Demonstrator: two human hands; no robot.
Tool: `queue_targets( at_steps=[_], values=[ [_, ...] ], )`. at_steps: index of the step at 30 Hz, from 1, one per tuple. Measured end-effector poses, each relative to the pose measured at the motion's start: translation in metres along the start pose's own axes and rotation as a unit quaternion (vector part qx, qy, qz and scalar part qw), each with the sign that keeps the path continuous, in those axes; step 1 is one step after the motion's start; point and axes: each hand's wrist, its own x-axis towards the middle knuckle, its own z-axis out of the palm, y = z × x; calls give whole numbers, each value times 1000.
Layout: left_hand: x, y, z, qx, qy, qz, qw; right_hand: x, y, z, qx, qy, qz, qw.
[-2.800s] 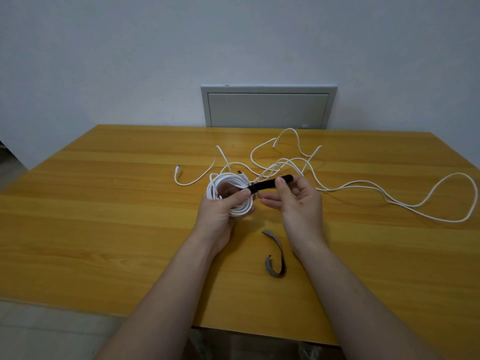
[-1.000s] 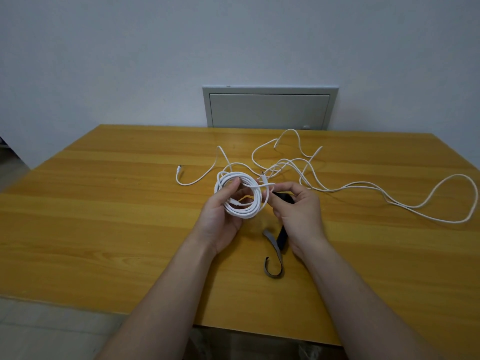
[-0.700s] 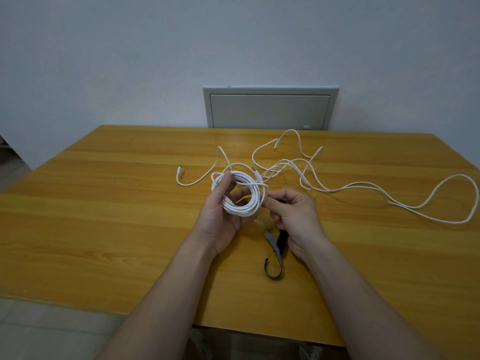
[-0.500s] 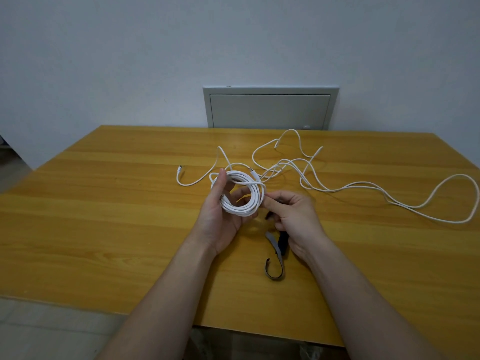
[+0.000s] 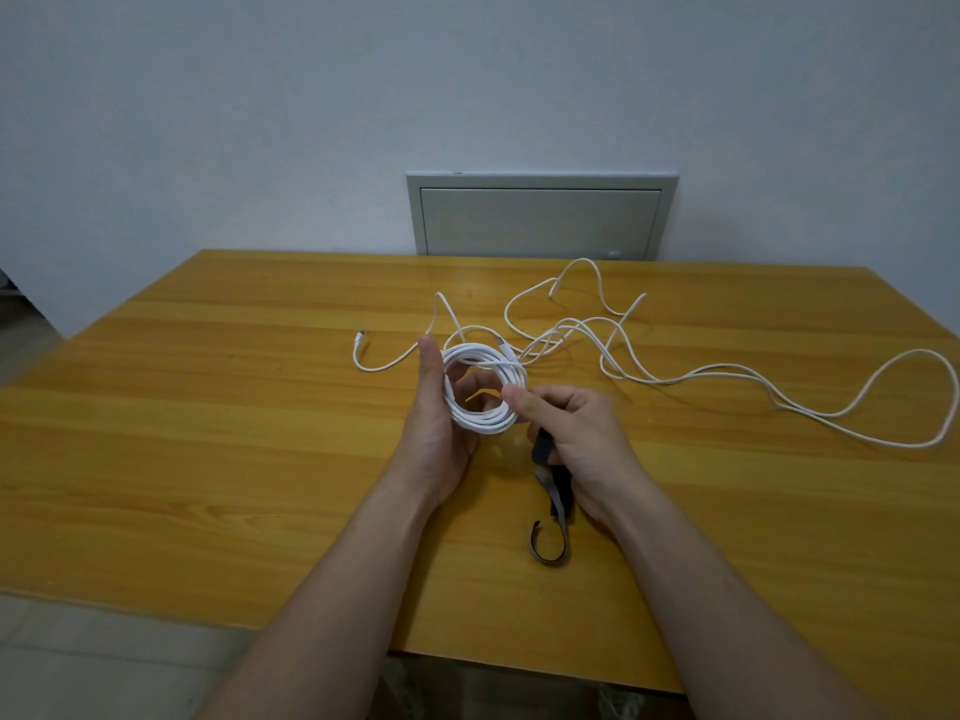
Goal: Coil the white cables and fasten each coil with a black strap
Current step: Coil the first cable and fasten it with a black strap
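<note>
Gripping coil, left hand; right hand holds strap.

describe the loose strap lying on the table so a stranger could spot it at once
On the yellow-orange wooden table, look at the near middle, just below the person's right hand. A short, flat grey strap lies there, its near end curled into a hook. Unlike the black strap gripped in that hand, nothing holds it.

Left grip: thumb upright, fingers curled round a held load. Right grip: fingers curled and holding, thumb pointing toward left grip. Forearms: bare, extended forward, converging
</note>
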Motion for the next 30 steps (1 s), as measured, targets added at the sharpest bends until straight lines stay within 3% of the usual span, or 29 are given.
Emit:
queue_targets(
  at_steps=[10,17,22,30],
  values=[
    [-4,-4,1,167,45,69,982,6,6,-3,-10,25,-20,999],
    [-3,0,1,84,55,9,995,9,7,-1,-21,31,-18,999],
    [-3,3,3,53,73,-10,996,18,0,-14,126,113,18,985],
    [-4,2,5,106,40,-2,994,19,-1,-18,242,101,-90,961]
  ],
)
